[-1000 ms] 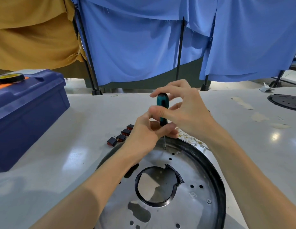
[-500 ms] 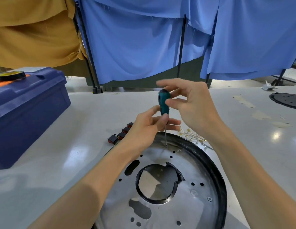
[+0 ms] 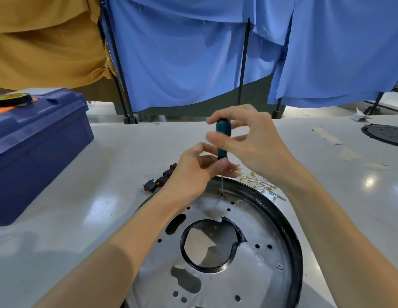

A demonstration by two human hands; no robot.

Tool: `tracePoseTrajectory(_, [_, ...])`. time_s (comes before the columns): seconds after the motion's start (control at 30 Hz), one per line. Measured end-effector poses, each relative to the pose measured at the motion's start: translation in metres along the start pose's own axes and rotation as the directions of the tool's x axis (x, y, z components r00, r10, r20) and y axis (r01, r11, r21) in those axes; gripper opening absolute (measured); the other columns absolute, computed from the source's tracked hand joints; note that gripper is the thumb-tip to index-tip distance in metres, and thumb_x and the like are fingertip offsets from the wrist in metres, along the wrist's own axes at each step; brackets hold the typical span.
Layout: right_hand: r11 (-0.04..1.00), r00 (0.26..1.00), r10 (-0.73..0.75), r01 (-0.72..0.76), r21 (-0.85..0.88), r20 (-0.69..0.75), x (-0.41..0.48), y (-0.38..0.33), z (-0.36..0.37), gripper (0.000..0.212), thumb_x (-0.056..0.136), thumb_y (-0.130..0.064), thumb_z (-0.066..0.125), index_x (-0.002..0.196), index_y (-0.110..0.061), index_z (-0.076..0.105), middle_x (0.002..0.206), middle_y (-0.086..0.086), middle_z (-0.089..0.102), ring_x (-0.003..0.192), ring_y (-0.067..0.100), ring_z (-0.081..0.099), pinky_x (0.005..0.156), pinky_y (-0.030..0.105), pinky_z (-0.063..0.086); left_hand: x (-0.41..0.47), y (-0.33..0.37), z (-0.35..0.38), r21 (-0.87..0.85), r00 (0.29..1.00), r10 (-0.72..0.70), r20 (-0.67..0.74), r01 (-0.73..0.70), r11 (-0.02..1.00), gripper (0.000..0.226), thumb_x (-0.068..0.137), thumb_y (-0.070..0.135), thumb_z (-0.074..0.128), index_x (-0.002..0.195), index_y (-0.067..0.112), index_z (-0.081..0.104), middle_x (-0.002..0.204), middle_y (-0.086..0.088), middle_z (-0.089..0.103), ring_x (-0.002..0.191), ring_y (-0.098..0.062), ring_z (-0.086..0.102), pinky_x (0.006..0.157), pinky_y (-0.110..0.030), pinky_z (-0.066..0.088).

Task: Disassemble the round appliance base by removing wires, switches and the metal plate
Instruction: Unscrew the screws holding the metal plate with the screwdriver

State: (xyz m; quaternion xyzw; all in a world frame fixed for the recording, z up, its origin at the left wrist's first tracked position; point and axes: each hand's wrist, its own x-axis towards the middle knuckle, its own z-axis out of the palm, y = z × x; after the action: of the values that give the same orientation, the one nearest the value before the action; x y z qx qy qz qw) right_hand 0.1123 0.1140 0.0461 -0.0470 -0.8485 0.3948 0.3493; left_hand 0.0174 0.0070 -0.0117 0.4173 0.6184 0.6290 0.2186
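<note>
Above the metal plate, left hand and right hand pinch the screwdriver (right thumb blurred).

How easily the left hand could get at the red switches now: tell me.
Probably yes: the switches lie right beside the left hand, nothing between; it must only release the screwdriver.

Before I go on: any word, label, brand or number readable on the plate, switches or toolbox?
No text is readable.
Round silver metal plate: one small stamped round mark, too faint to read.
Black-and-red rocker switches: too small to tell.
Blue plastic toolbox: no label shows.
</note>
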Motion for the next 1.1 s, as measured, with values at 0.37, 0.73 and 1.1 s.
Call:
tracePoseTrajectory(0.37, [1.0, 1.0, 0.001, -0.001, 0.003, 0.012, -0.002, -0.002, 0.007, 0.027, 0.077, -0.032, 0.077, 0.103, -0.029, 0.071, 0.106, -0.005, 0.056, 0.092, 0.005, 0.056, 0.08, 0.014, 0.048, -0.001, 0.002, 0.005, 0.019, 1.0, 0.027, 0.0, -0.027, 0.999, 0.02, 0.091, 0.021, 0.062, 0.106, 0.009, 0.056, 0.085, -0.007, 0.076, 0.082, -0.021, 0.074, 0.089, -0.039, 0.052])
tracePoseTrajectory(0.73, [0.999, 1.0, -0.015, 0.014, -0.039, -0.009, 0.0, -0.001, 0.004, 0.02, 0.083, -0.027, 0.074, 0.103, -0.03, 0.071, 0.11, -0.004, 0.056, 0.093, 0.004, 0.056, 0.078, 0.015, 0.05, -0.001, 0.002, 0.003, -0.022, 1.0, -0.008, -0.02, 0.008, 1.0, 0.025, 0.092, 0.014, 0.062, 0.108, 0.005, 0.045, 0.087, -0.008, 0.076, 0.082, -0.022, 0.074, 0.086, -0.035, 0.053])
tracePoseTrajectory(1.1, [1.0, 0.999, -0.005, 0.005, 0.002, -0.046, 0.0, 0.001, 0.004, 0.022, 0.078, -0.027, 0.078, 0.099, -0.028, 0.071, 0.106, -0.001, 0.056, 0.091, 0.007, 0.057, 0.077, 0.018, 0.052, 0.0, 0.002, 0.0, 0.008, 1.0, 0.001, -0.031, -0.001, 1.0, 0.02, 0.091, 0.019, 0.064, 0.106, 0.008, 0.055, 0.087, -0.006, 0.076, 0.083, -0.022, 0.074, 0.09, -0.037, 0.05])
